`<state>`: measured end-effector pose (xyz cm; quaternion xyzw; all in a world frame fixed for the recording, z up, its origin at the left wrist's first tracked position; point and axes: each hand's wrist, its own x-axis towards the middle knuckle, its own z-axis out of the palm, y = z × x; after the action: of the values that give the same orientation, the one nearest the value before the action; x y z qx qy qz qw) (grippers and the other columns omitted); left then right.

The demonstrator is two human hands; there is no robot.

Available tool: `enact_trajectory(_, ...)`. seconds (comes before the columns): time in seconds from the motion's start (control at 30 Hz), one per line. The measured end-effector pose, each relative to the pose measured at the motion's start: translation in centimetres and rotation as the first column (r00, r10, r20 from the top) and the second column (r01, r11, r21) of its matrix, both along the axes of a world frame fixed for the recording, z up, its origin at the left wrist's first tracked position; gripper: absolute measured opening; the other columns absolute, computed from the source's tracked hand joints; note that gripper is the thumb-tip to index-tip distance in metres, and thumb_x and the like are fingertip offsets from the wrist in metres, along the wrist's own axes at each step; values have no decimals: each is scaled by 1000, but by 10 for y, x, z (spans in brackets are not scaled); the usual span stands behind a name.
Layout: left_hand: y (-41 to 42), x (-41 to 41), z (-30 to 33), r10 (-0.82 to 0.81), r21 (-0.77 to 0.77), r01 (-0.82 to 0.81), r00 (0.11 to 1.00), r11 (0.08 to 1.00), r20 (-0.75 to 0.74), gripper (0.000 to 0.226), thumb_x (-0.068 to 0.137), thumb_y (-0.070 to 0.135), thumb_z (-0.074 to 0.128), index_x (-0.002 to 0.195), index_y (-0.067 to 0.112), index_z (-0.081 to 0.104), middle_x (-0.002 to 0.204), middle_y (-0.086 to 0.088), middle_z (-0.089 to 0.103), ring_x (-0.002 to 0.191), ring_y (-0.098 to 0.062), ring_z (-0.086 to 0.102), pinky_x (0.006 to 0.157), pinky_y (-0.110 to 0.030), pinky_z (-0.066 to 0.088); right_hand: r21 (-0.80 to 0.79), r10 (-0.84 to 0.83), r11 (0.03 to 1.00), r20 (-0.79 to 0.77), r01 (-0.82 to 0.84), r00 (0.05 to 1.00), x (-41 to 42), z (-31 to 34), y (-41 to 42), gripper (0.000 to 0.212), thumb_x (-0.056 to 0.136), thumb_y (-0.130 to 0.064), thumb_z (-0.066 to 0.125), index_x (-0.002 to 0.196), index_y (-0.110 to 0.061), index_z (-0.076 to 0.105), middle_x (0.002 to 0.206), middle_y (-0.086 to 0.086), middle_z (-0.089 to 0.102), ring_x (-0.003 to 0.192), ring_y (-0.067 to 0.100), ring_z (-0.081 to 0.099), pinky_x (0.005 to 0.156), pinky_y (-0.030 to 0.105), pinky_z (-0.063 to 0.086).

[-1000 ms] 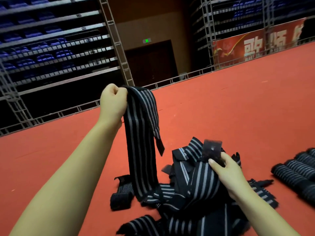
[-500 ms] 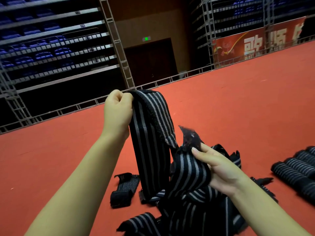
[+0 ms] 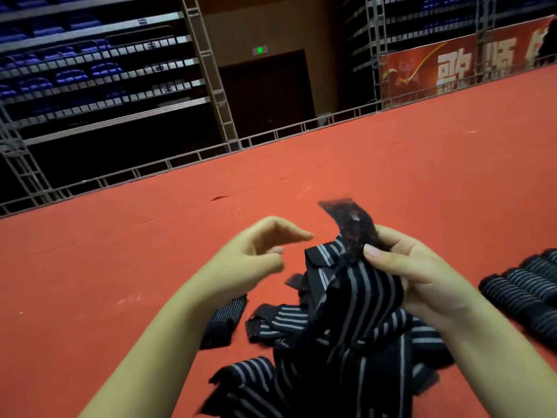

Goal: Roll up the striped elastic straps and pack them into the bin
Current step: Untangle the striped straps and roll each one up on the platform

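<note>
Strap end tab [image 3: 351, 227] is pinched in my right hand [image 3: 413, 267], sticking up and away; the strap [image 3: 361, 297] hangs from that grip down into the loose strap pile [image 3: 331, 357] on the red floor [image 3: 120, 267]. Left hand [image 3: 256, 254] holds nothing, fingers loosely curled, just left of the tab, so it's nearer for starting the roll. Rolled straps [image 3: 524, 291] lie right. Open floor left and ahead. No bin visible.

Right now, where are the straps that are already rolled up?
In the head view, the rolled straps lie side by side on the red floor at the far right edge, just right of the right hand and the loose pile.
</note>
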<state>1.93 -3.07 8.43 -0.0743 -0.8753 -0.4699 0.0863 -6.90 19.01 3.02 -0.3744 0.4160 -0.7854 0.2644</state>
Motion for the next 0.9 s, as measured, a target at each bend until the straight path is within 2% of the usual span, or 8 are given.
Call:
enact_trajectory(0.1,19,1,-14,-178,33,176,980,984,92,42,90,24,58,131,15,54,135,5,61,129,-10,54,107,-33,44,36,16,999,-45,-14,999,4,-5,-7,53,69,-33,83,114,-10,67,108,18,69,95,31,68,81,37,55)
enact_trajectory(0.27,35,-4,-35,-188,318,148,977,936,97,59,85,45,72,133,16,54,139,-3,58,130,-22,54,108,-47,44,62,-10,998,-26,12,1000,4,-5,-5,55,66,-36,85,111,-9,67,102,16,69,89,29,67,77,35,56)
enact_trajectory(0.33,39,-4,-43,-210,343,167,973,924,92,62,87,39,69,139,12,48,142,-5,55,133,-22,52,109,-44,42,103,-13,994,-54,19,998,4,-6,-3,50,66,-36,84,107,-11,70,98,14,71,86,26,68,74,33,56)
enact_trajectory(0.47,44,-2,-56,-180,236,153,979,960,98,46,95,4,62,138,12,50,136,2,61,125,-8,57,102,-28,48,193,5,981,-95,14,995,6,-11,2,44,64,-36,84,100,-12,72,95,11,72,83,23,69,72,30,56)
enact_trajectory(0.57,43,7,-63,-126,117,118,990,986,61,33,91,13,70,122,16,64,119,12,69,114,-1,61,96,-26,50,253,-47,965,-77,65,996,6,-21,3,31,72,-23,79,98,-8,71,96,13,71,85,26,68,73,32,57)
enact_trajectory(0.67,39,13,-75,28,99,-26,999,995,-23,11,83,15,77,84,14,66,81,-5,66,78,-8,59,75,-29,50,252,-140,958,-12,138,990,8,-29,-1,23,79,-12,68,101,-8,70,101,15,72,89,27,69,72,32,56)
enact_trajectory(0.8,25,14,-91,281,439,-234,959,867,-44,10,78,30,72,72,25,65,71,1,60,65,-12,53,59,-23,42,231,-476,860,42,455,879,1,-42,-3,13,86,-11,62,96,-16,70,94,5,75,85,18,71,70,29,53)
enact_trajectory(0.9,20,19,-91,290,593,-181,953,784,-93,12,79,30,76,73,24,69,71,2,65,61,-10,59,55,-19,47,225,-643,747,4,625,766,-4,-52,-5,19,93,-9,58,94,-22,71,95,1,75,87,17,70,76,34,52)
